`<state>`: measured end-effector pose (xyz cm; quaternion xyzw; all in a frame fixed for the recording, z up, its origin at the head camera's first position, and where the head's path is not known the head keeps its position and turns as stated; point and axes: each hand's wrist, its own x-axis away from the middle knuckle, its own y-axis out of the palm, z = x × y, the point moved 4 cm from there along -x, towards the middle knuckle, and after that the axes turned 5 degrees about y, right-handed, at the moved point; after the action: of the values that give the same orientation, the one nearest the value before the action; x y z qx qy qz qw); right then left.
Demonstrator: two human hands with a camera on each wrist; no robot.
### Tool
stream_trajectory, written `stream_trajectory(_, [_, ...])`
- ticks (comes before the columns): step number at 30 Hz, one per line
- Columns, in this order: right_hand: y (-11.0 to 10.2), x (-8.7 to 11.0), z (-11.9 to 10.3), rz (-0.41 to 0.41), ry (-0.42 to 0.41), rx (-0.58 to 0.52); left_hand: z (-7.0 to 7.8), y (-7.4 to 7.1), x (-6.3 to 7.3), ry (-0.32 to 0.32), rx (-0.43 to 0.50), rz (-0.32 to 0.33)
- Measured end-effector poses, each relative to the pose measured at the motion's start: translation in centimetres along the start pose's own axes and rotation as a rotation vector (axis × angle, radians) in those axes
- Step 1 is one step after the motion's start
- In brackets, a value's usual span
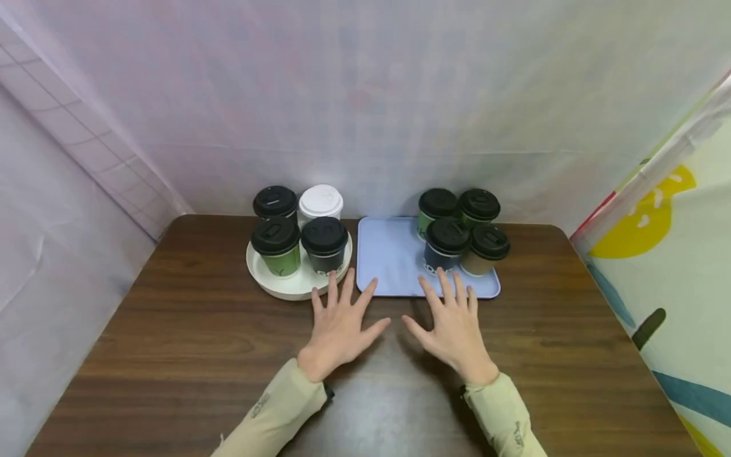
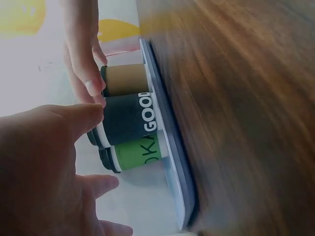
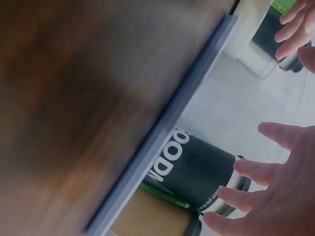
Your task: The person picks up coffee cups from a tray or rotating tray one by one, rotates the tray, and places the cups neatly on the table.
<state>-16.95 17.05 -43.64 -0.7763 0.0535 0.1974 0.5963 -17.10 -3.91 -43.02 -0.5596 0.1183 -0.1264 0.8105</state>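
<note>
My left hand (image 1: pixel 338 327) is spread with straight fingers and holds nothing, its fingertips by the front right rim of a round white tray (image 1: pixel 294 293). On that tray stand a green paper cup (image 1: pixel 282 261), a dark cup (image 1: pixel 327 257), a white-lidded cup (image 1: pixel 321 202) and a black-lidded cup (image 1: pixel 275 202) behind. My right hand (image 1: pixel 454 330), also spread and holding nothing, reaches to the front edge of a light blue rectangular tray (image 1: pixel 385 254). At its right side stand a dark blue cup (image 2: pixel 125 118), a brown cup (image 2: pixel 127 79) and two green cups behind, all black-lidded.
Both trays stand side by side at the back of a brown wooden table (image 1: pixel 217 368). A pale curtain (image 1: pixel 365 95) hangs right behind them. The left part of the blue tray is bare. A patterned cloth (image 1: pixel 674 266) hangs at the right.
</note>
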Motion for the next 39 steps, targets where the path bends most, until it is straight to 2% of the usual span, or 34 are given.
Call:
stream_trajectory(8, [-1.5, -1.4, 1.5, 0.098, -0.011, 0.002, 1.0, 1.0, -2.4, 0.072, 0.012, -0.024])
stream_trajectory(14, [-2.5, -2.1, 2.7, 0.258, -0.056, -0.037, 1.8, 2.2, -4.4, 0.123, 0.021, -0.102])
stream_trajectory(17, [-3.1, -2.4, 3.4, 0.328, -0.050, -0.084, 2.0, 3.1, -5.6, 0.151, 0.014, -0.136])
stream_trajectory(19, [-3.3, -2.7, 4.0, 0.344, -0.027, -0.102, 2.0, 3.6, -6.5, 0.162, 0.010, -0.154])
stream_trajectory(23, [-3.5, -3.7, 5.9, 0.346, 0.027, -0.097, 1.9, 4.3, -7.9, 0.173, 0.011, -0.178])
stream_trajectory(30, [-3.3, -5.4, 9.1, 0.288, 0.120, -0.056, 1.9, 4.9, -9.3, 0.152, 0.035, -0.226])
stream_trajectory(39, [-2.5, -7.6, 11.1, 0.088, 0.229, -0.072, 1.4, 5.6, -9.9, 0.069, 0.034, -0.312])
